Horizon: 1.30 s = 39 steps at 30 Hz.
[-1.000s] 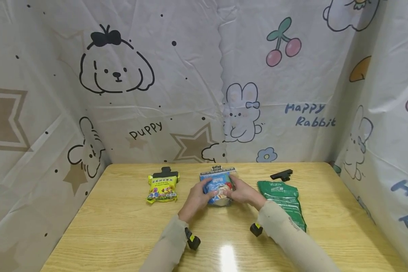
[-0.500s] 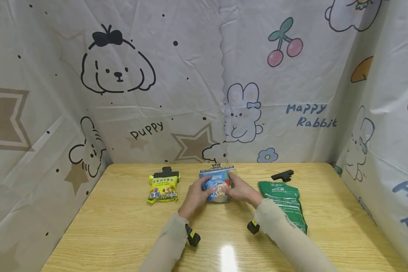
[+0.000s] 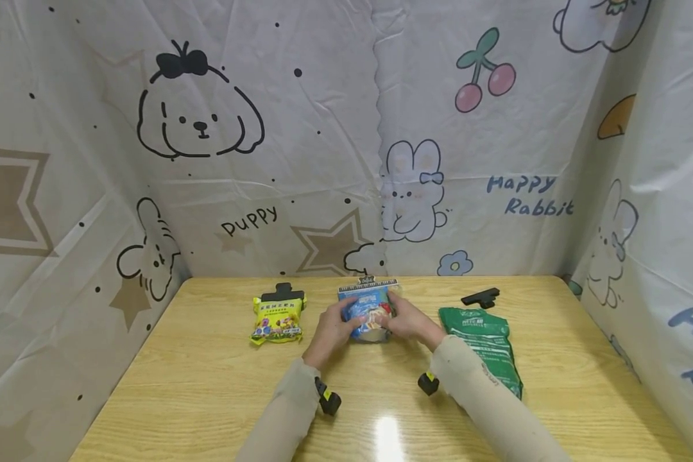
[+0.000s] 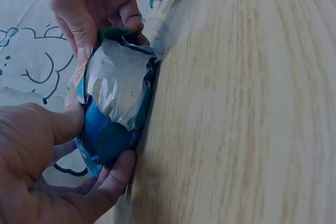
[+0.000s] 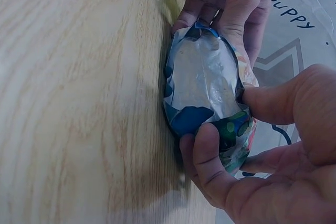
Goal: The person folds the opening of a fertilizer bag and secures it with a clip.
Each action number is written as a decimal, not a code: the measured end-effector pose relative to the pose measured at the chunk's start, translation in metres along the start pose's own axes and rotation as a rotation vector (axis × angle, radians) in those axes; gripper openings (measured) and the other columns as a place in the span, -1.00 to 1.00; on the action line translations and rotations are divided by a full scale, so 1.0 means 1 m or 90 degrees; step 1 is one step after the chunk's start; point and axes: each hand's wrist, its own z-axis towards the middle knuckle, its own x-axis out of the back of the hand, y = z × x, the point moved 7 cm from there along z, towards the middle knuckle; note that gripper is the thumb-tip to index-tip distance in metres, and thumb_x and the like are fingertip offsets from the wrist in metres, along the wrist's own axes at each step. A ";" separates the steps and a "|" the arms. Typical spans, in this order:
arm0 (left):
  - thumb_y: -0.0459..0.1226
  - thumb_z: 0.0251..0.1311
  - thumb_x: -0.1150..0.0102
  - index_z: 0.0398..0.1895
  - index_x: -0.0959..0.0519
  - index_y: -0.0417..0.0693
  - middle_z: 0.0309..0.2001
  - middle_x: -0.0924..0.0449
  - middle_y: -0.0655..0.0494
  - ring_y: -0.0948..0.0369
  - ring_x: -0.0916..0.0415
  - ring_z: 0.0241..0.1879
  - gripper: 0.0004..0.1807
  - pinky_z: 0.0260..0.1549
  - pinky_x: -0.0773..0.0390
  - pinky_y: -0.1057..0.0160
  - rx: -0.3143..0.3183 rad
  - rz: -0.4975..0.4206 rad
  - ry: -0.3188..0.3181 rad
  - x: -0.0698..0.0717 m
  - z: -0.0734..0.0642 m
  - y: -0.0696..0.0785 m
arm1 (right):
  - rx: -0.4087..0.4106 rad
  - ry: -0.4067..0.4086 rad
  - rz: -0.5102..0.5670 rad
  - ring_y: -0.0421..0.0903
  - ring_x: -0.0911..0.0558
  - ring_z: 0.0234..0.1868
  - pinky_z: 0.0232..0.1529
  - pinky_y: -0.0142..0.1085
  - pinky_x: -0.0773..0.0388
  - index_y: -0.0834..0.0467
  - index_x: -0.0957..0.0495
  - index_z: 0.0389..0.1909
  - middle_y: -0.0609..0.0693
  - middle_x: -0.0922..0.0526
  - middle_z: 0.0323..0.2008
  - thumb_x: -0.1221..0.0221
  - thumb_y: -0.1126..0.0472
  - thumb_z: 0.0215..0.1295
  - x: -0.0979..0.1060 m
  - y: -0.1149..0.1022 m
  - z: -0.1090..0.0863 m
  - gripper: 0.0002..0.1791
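Note:
A blue food pouch (image 3: 369,312) lies on the table between both hands, its top edge clamped by a wide clip (image 3: 367,283) with a piano-key pattern. My left hand (image 3: 330,330) grips its left side, thumb on the front and fingers curled round the edge. On the other side my right hand (image 3: 409,319) holds it the same way. Both wrist views show the pouch's silvery bottom (image 4: 118,80) facing the cameras, with thumbs and fingers of both hands around its rim.
To the left lies a yellow packet (image 3: 277,321) with a black clip (image 3: 282,292) on its top. A green packet (image 3: 485,340) lies to the right, partly behind the right sleeve, with a loose black clip (image 3: 481,298) beyond it. A printed cloth stands behind the table.
Both hands have shifted the blue pouch slightly away, toward the table's back edge. The grip stays the same, and the yellow packet, green packet and loose clip lie where they were.

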 end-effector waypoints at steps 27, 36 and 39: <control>-0.16 0.35 -0.27 0.41 -0.46 0.10 0.48 -0.32 -0.23 -0.21 -0.30 0.46 -0.44 0.38 -0.36 -0.22 0.016 -0.011 0.013 0.003 0.003 -0.002 | -0.015 0.000 -0.025 0.23 -0.54 0.27 0.39 0.12 -0.40 0.20 0.04 0.61 0.39 -0.27 0.48 -0.18 0.03 0.47 0.002 -0.003 0.002 -0.13; -0.15 0.47 -0.11 0.52 -0.31 0.06 0.53 -0.23 -0.24 -0.21 -0.16 0.53 -0.41 0.49 -0.18 -0.22 -0.033 -0.005 -0.050 0.003 -0.001 -0.006 | 0.041 -0.024 -0.036 0.18 -0.72 -0.15 0.10 -0.09 -0.59 0.16 0.07 0.62 0.34 -0.41 0.40 -0.11 -0.04 0.52 0.002 -0.002 0.000 -0.15; -0.22 0.49 -0.07 0.57 -0.22 0.05 0.55 -0.15 -0.27 -0.21 -0.07 0.57 -0.38 0.53 -0.09 -0.21 -0.041 -0.011 -0.090 0.003 -0.002 -0.008 | 0.038 -0.049 0.004 -0.01 -0.63 -0.50 -0.26 -0.21 -0.60 0.09 0.10 0.64 0.29 -0.55 0.22 -0.11 -0.03 0.52 0.001 0.001 0.000 -0.15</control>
